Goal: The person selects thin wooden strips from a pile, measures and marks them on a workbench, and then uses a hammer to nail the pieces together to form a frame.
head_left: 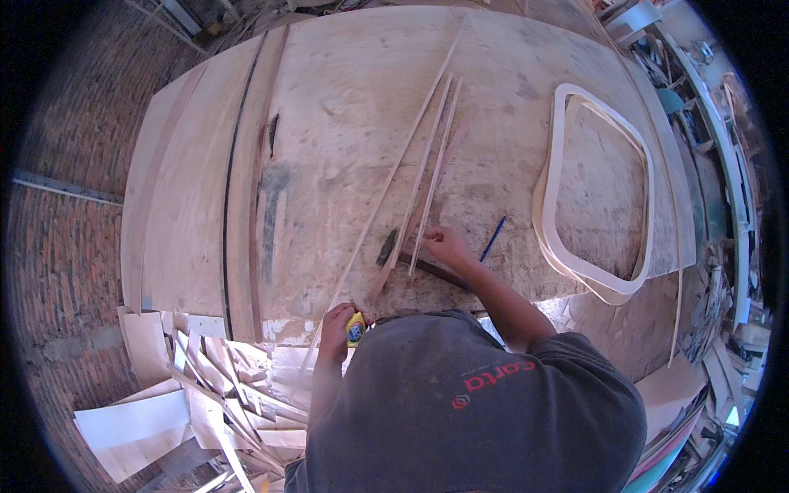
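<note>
Worktop (345, 140) of broad, pale, stained wood. On it I list: stacked pale wooden frames (552, 177), rounded-cornered, at right; long, thin, pale wooden strips (440, 156), centre; brown-handled hammer (440, 272), crossed by strips. Right hand (446, 246): fingers bunched at one strip; grip, I cannot tell. Left hand (334, 330): curled around yellow tape measure (355, 329), near edge.

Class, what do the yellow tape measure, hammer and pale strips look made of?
Yellow tape measure: probably plastic casing, from its bright colouring. Hammer: dull dark head, likely metal; brown handle, perhaps wood. Pale strips: apparently bare wood, from their unpainted tan colour.
</note>
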Motion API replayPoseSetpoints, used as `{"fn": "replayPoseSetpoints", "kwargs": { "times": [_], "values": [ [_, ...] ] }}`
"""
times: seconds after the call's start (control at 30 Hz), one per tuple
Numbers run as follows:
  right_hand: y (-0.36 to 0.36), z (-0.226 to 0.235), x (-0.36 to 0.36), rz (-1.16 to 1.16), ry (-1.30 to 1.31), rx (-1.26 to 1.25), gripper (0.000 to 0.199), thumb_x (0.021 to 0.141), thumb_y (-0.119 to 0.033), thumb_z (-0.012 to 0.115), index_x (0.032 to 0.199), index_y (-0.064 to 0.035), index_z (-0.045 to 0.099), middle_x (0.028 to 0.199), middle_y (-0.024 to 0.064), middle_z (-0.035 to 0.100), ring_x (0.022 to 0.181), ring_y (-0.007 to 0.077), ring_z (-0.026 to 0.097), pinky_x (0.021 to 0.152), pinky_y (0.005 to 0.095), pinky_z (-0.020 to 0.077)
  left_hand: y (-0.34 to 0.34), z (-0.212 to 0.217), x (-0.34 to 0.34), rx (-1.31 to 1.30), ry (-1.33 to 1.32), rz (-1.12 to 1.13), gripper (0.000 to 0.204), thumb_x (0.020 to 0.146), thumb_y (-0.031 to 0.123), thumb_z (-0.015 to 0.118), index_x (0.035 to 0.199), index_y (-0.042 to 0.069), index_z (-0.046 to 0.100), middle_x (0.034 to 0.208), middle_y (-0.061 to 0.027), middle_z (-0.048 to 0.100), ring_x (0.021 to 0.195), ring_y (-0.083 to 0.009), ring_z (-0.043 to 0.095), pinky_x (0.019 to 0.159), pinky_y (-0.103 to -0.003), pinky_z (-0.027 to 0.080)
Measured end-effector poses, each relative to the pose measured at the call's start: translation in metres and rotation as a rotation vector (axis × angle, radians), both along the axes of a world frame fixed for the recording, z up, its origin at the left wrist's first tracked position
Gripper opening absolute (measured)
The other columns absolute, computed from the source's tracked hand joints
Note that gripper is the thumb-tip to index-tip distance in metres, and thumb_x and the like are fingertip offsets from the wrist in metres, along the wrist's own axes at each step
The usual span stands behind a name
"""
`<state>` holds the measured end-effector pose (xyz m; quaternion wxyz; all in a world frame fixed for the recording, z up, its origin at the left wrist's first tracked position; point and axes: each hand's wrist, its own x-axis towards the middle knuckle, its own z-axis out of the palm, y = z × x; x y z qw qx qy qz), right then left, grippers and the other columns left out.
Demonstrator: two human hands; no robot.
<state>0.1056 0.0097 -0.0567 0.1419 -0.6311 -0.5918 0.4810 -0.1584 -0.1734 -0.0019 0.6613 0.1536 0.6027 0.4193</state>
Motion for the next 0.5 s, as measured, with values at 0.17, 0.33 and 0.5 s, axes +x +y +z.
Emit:
{"fn": "replayPoseSetpoints", "kwargs": {
  "times": [0.17,0.33,0.5],
  "values": [
    [-0.008,0.017,0.050,-0.086,-0.510,0.161,0.033,0.076,-0.035,0.065,0.089,-0.0050,0.069,0.084,0.0229,0.067,0.079,0.0397,0.065,0.073,0.0479,0.0512,0.001,-0.003,0.004,-0.026,-0.018,0.033,0.019,0.091,0.014,0.049,0.091,-0.002,0.060,0.075,-0.0144,0.065,0.068,-0.0249,0.067,0.067,-0.033,0.054],
    [-0.006,0.002,0.111,-0.044,-0.686,0.063,0.039,0.075,-0.041,0.063,0.084,-0.0047,0.071,0.081,0.0217,0.067,0.078,0.0386,0.065,0.072,0.0484,0.0510,0.000,0.004,0.006,-0.048,-0.003,-0.034,0.018,0.091,0.014,0.049,0.091,-0.001,0.060,0.074,-0.0134,0.066,0.067,-0.0239,0.067,0.065,-0.032,0.053],
    [-0.001,-0.024,0.134,-0.054,-0.597,-0.025,0.038,0.073,-0.039,0.061,0.078,-0.0029,0.071,0.077,0.0217,0.066,0.076,0.0384,0.065,0.070,0.0489,0.0507,0.001,-0.007,0.006,-0.081,0.052,-0.093,0.017,0.090,0.013,0.051,0.091,-0.001,0.062,0.073,-0.0131,0.065,0.066,-0.0228,0.067,0.062,-0.030,0.053]
  ]
}}
